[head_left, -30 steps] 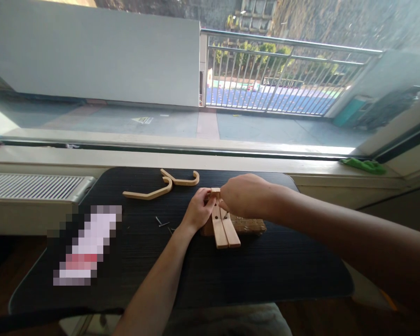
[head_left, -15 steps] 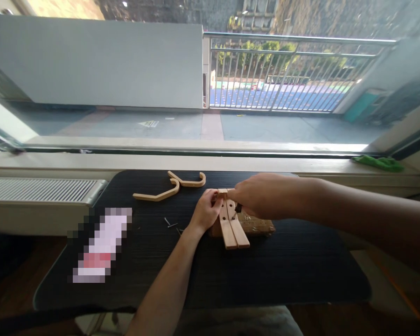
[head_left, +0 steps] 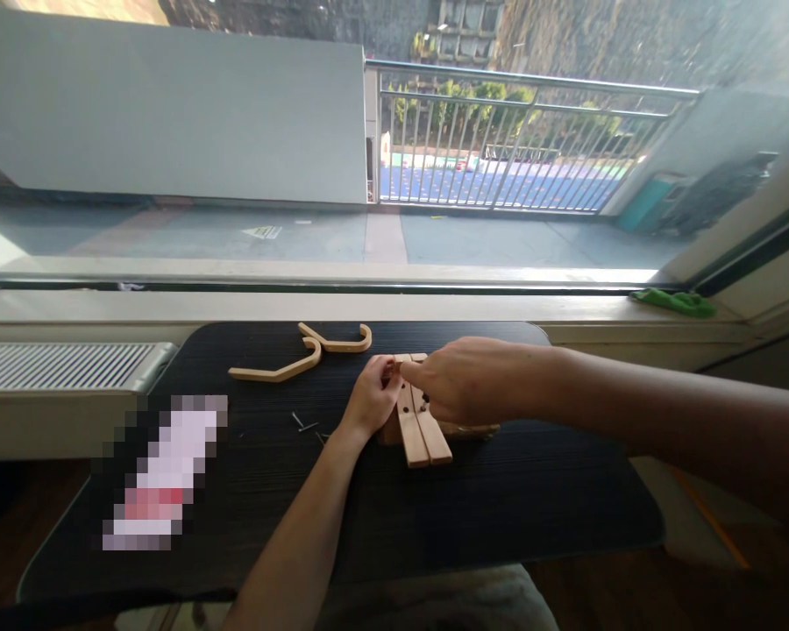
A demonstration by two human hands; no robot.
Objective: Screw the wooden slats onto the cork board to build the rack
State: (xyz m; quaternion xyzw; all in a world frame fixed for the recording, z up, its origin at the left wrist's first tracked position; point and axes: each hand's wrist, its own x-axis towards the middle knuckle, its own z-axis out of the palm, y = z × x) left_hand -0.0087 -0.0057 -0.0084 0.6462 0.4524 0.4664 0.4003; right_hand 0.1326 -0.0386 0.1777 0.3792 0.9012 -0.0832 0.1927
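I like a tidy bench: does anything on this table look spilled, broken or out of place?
Only the thin metal fasteners look untidy, scattered at differing angles beside the left hand. No spill or breakage shows, though one pixelated patch hides detail.

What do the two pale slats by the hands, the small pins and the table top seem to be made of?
Slats: probably wood, smooth, given their pale tan colour and block-like cut ends.
Pins: likely bare metal, being thin, grey and slightly shiny.
Table top: black with fine grain-like lines; perhaps laminate or stained wood, the look leaves this open.
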